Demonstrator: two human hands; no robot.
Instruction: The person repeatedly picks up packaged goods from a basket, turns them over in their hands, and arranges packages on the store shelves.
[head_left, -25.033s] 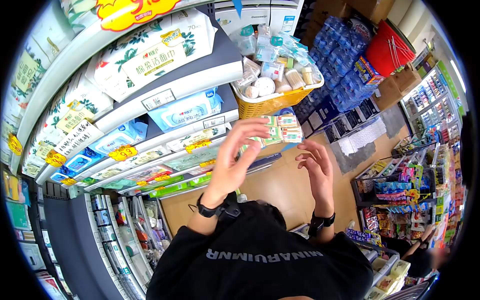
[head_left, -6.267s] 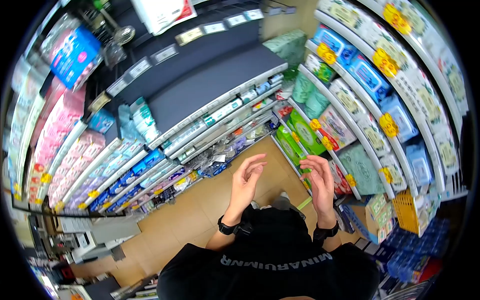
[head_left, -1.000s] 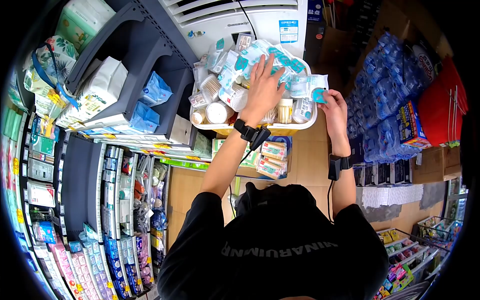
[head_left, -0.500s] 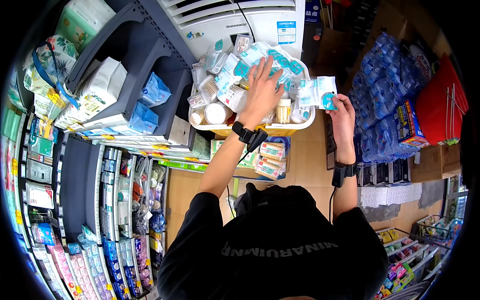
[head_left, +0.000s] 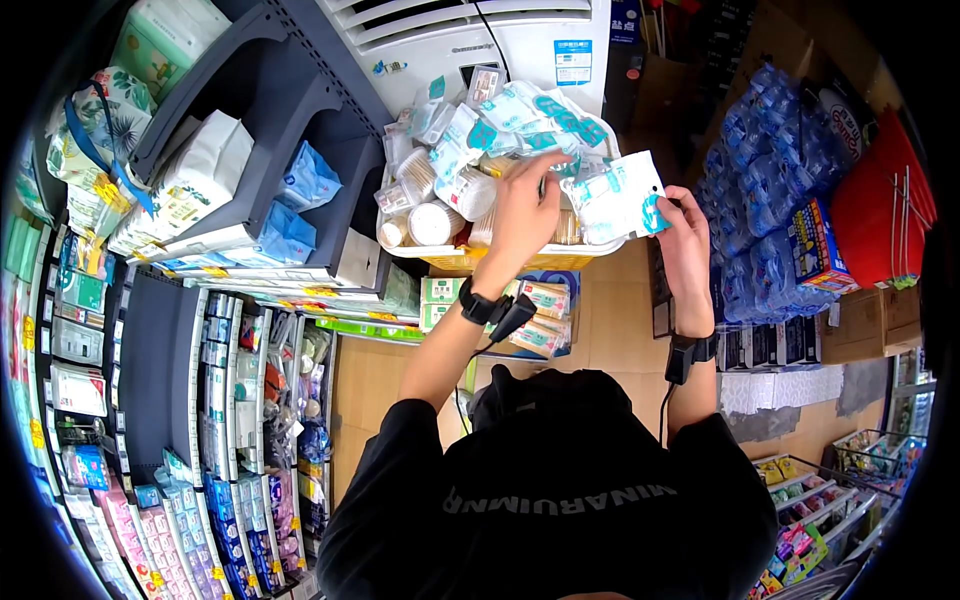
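My right hand (head_left: pixel 683 225) pinches the lower right corner of a white and teal plastic packet (head_left: pixel 615 195), which hangs tilted over the right side of a yellow basket (head_left: pixel 560 260). My left hand (head_left: pixel 530 205) is over the basket's middle, fingers bent toward the packet's left edge; whether its fingertips touch anything is hard to make out. In the basket lie several similar white and teal packets (head_left: pixel 465 140), round white tubs (head_left: pixel 436 224) and clear packs of cotton swabs (head_left: pixel 418 172).
A white appliance (head_left: pixel 540 50) stands behind the basket. Below it sits a box of small packs (head_left: pixel 440 300). Dark shelving (head_left: pixel 235 200) rises on the left. Wrapped water bottles (head_left: pixel 755 150) and a red bucket (head_left: pixel 885 210) are on the right.
My right hand has lifted the packet from the pile's right side, and the packet now faces up, tilted. My left hand has drawn back from the packets, its fingers more curled.
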